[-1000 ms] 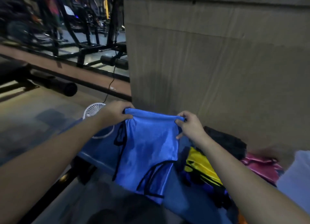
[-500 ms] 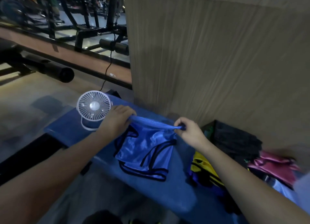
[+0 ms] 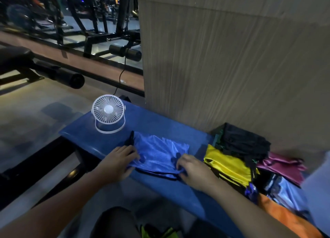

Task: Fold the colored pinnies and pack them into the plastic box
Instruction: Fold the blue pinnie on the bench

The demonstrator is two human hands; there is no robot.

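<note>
**Inspector A:** Where did the blue pinny (image 3: pixel 159 153) lie at inspection?

**Inspector B:** It lay flat on the blue bench (image 3: pixel 178 189), between the two hands, folded over on itself, its black-trimmed edge showing along the near side. The left hand (image 3: pixel 118 163) rested on its left near corner with the fingers curled over the cloth. The right hand (image 3: pixel 192 168) was at the right near corner, fingertips tucked at the trimmed edge.

**Inspector A:** Were both hands gripping?

**Inspector B:** Both were pinching the fabric, as far as the dim light allowed me to judge; the fingertips themselves were partly hidden in the folds.

**Inspector A:** What lay beyond the pinny?

**Inspector B:** Ahead of the left hand, a small white fan (image 3: pixel 108 112) stood upright on the bench, apart from the pinny. Just right of the right hand lay a yellow pinny (image 3: pixel 230 163), and past it a dark pile (image 3: pixel 244 143) sat against the wood-grain panel (image 3: pixel 232 68). Farther right were a maroon pinny (image 3: pixel 282 168), a shiny pale-blue one (image 3: pixel 285 191) and an orange one (image 3: pixel 285 218) near the person's right forearm.

**Inspector A:** And further out?

**Inspector B:** Black gym equipment (image 3: pixel 80 32) stood on the floor, well beyond the left hand.
</note>
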